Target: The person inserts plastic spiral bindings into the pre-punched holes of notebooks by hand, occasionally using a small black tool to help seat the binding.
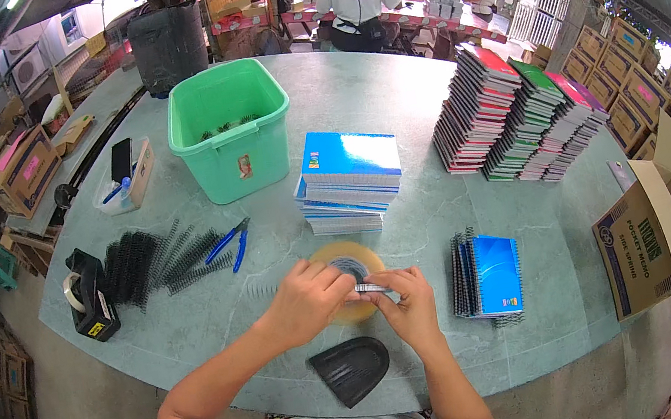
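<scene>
Over a wide roll of yellowish tape (373, 253), my two hands meet at a small notebook (371, 287), seen edge-on. My right hand (405, 296) is closed, pinching the notebook between thumb and fingers. My left hand (307, 299) is closed at the notebook's left end, and a thin black spiral coil (261, 290) sticks out from behind it. The fingers hide where coil and notebook meet. Blue spiral-bound notebooks (497, 272) lie stacked to the right. Beyond the tape stands a pile of blue-covered notebooks (350, 160) without coils.
Loose black coils (143, 260) lie left, beside blue-handled pliers (233, 246) and a tape dispenser (89, 298). A green bin (234, 159) holds more coils. Red, green and pink notebook stacks (513, 118) stand far right, an open carton (644, 241) nearer. A black ridged block (351, 370) lies near me.
</scene>
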`<act>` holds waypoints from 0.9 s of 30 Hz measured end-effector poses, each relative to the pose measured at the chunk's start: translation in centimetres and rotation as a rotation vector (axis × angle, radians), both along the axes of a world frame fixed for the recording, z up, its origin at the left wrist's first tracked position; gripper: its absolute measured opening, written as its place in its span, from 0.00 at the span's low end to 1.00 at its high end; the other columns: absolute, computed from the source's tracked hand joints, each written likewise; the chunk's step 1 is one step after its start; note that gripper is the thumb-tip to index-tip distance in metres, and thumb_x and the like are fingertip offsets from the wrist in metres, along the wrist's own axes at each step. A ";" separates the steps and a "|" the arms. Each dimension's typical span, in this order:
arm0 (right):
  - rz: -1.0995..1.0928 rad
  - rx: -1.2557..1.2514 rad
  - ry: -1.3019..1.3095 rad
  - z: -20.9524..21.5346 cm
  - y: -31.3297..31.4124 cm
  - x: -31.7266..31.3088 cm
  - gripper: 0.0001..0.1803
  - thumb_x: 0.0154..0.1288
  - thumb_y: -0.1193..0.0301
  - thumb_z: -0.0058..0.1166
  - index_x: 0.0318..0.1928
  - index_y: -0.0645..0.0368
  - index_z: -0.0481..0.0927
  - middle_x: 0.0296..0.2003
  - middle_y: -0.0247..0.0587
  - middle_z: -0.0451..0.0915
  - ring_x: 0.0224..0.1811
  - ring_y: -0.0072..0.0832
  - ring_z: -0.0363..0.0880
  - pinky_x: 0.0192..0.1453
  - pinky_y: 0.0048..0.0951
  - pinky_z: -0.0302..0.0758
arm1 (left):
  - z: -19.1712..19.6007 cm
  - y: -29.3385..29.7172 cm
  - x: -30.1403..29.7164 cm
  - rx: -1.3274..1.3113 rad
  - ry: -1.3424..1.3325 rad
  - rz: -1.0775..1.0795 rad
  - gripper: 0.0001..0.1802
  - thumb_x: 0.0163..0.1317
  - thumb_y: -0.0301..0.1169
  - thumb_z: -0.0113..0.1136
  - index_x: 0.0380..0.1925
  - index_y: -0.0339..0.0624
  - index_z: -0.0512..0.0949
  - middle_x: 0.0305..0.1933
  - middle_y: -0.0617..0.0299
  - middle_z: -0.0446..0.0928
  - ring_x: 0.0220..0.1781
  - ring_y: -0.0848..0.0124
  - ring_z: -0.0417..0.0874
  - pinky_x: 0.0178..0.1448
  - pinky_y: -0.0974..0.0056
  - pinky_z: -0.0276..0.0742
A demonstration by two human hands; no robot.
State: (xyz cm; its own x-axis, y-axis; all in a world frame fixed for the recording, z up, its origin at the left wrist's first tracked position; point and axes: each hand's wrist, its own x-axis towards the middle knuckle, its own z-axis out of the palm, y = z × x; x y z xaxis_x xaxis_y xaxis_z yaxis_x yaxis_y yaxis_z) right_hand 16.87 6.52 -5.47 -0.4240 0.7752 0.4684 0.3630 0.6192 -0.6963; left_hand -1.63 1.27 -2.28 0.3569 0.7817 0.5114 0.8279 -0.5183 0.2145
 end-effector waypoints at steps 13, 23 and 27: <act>0.084 -0.510 0.236 -0.4 0.2 -0.1 0.09 0.53 0.75 0.63 0.37 0.60 0.82 0.33 0.38 0.83 0.33 0.22 0.79 0.35 0.22 0.74 | 0.3 0.7 0.3 -0.151 0.091 0.105 0.08 0.54 0.33 0.59 0.31 0.42 0.77 0.27 0.61 0.77 0.35 0.62 0.77 0.42 0.58 0.67; 0.090 -0.542 0.534 -1.3 0.5 -2.3 0.08 0.58 0.75 0.60 0.38 0.63 0.81 0.32 0.36 0.81 0.26 0.15 0.75 0.26 0.16 0.72 | 0.2 0.7 -0.6 -0.160 0.142 0.212 0.15 0.47 0.37 0.64 0.32 0.42 0.75 0.37 0.56 0.72 0.42 0.58 0.73 0.44 0.55 0.65; 0.109 -0.536 0.315 -2.6 1.0 -1.5 0.08 0.58 0.77 0.59 0.39 0.62 0.80 0.33 0.37 0.81 0.28 0.16 0.76 0.28 0.16 0.73 | 1.6 0.7 0.3 -0.065 0.014 0.171 0.14 0.48 0.37 0.64 0.31 0.42 0.75 0.33 0.59 0.75 0.41 0.62 0.74 0.44 0.56 0.66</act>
